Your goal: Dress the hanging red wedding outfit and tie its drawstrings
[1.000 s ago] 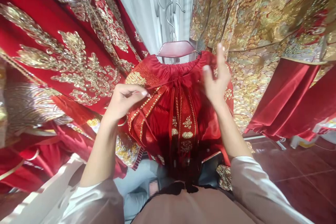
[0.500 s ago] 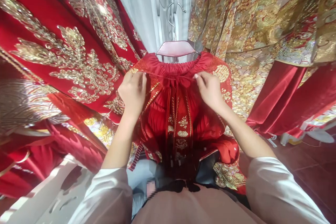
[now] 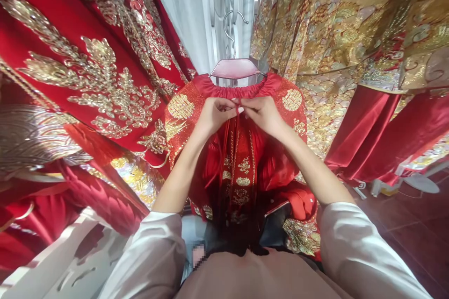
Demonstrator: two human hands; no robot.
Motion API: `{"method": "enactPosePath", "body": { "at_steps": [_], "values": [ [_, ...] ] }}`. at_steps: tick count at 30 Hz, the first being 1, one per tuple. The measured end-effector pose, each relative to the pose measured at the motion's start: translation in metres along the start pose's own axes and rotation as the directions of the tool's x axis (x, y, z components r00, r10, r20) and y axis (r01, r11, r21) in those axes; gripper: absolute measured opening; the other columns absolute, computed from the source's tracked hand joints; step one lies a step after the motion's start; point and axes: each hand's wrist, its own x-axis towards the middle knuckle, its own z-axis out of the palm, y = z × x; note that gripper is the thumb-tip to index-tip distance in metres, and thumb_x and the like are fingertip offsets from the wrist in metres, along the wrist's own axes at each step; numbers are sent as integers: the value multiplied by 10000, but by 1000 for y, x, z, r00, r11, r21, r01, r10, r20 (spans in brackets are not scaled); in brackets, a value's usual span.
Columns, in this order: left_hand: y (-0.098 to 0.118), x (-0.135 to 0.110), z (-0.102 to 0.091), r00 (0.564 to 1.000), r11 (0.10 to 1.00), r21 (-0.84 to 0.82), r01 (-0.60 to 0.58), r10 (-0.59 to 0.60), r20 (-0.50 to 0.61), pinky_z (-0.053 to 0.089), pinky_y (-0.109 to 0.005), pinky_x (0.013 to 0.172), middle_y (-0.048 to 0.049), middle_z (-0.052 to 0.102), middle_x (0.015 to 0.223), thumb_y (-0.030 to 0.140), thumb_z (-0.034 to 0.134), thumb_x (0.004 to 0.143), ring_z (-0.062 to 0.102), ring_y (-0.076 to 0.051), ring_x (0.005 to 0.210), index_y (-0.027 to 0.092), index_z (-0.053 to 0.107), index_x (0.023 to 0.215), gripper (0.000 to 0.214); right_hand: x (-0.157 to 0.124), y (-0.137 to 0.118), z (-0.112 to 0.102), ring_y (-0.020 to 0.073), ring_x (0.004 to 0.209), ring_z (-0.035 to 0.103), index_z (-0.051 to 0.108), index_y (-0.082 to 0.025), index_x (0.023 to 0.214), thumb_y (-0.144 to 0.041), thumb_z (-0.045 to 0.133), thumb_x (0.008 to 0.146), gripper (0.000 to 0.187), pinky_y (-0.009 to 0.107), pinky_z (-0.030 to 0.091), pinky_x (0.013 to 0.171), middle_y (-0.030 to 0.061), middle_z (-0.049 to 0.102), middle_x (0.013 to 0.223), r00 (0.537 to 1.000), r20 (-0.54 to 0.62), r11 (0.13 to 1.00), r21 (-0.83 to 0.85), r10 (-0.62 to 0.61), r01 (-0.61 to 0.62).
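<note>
A red garment (image 3: pixel 242 163) with gold embroidery and a gathered neckline hangs on a pink hanger (image 3: pixel 234 68) with a metal hook. At the front of its neckline, my left hand (image 3: pixel 220 111) and my right hand (image 3: pixel 261 111) meet with fingertips nearly touching. Both pinch the thin red drawstring at the centre; the knot itself is mostly hidden by the fingers. Loose ends of the string hang below the hands over the embroidered front bands. Gold round emblems show on both shoulders.
To the left hangs a red robe (image 3: pixel 52 79) with beaded gold patterns. Gold brocade garments (image 3: pixel 336 37) with red sleeves fill the right side. White railings (image 3: pixel 206 4) stand behind the hanger, and a white carved panel (image 3: pixel 75 261) is at lower left. Reddish floor tiles (image 3: pixel 403 217) show at right.
Both hands have come inward from the two sides of the neckline to its centre. The drawstring, earlier stretched outward between them, is now gathered at the fingertips.
</note>
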Motion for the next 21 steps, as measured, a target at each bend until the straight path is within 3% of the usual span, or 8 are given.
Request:
{"method": "enactPosePath", "body": {
  "at_steps": [3,5,8,10,13,16,21],
  "values": [
    [-3,-2,3,999,999,34,-28,30,-44,229,-211,442,34,426,513,293,746,663,324,-62,471,139,595,576,232,-6,8,6,144,690,579,713,-189,873,-251,495,872,227,255,429,667,39,630,719,994,49,964,-242,-100,108],
    [-5,-4,5,994,993,100,-57,66,-89,217,-215,448,40,400,503,210,674,706,301,-60,468,138,592,579,168,-7,13,7,154,723,583,708,-193,939,-269,440,909,280,267,427,693,56,629,773,989,63,940,-307,-137,150],
    [-4,-8,8,981,972,218,-92,126,-146,231,-221,462,48,373,496,120,599,705,293,-66,469,143,579,587,122,-6,21,6,158,811,594,708,-210,947,-293,435,914,287,275,432,747,60,645,885,980,34,936,-292,-195,196],
    [-3,-9,7,977,951,275,-139,178,-119,283,-224,489,35,425,547,98,594,689,344,-76,499,149,576,603,102,-4,24,6,156,819,598,717,-212,876,-290,485,884,246,282,437,764,50,658,893,978,-4,948,-249,-207,200],
    [-1,-8,5,961,912,341,-229,267,-70,410,-254,642,-28,563,784,95,621,666,498,-118,678,151,597,638,67,-2,25,6,149,747,593,715,-210,756,-273,546,827,193,288,442,724,30,668,820,985,-34,966,-204,-169,158],
    [0,-6,3,959,901,352,-253,282,-32,445,-296,780,-62,590,943,108,634,671,553,-158,834,153,608,659,53,-1,20,7,134,672,562,706,-198,714,-218,548,788,175,277,431,662,20,653,749,992,-63,977,-190,-110,96],
    [-4,-5,2,976,939,280,-201,217,-28,438,-241,644,-49,614,863,80,590,691,546,-121,720,150,596,670,73,1,18,9,144,748,599,733,-201,808,-190,547,787,188,291,446,736,23,678,833,994,-27,985,-145,-102,97]
  ]
}}
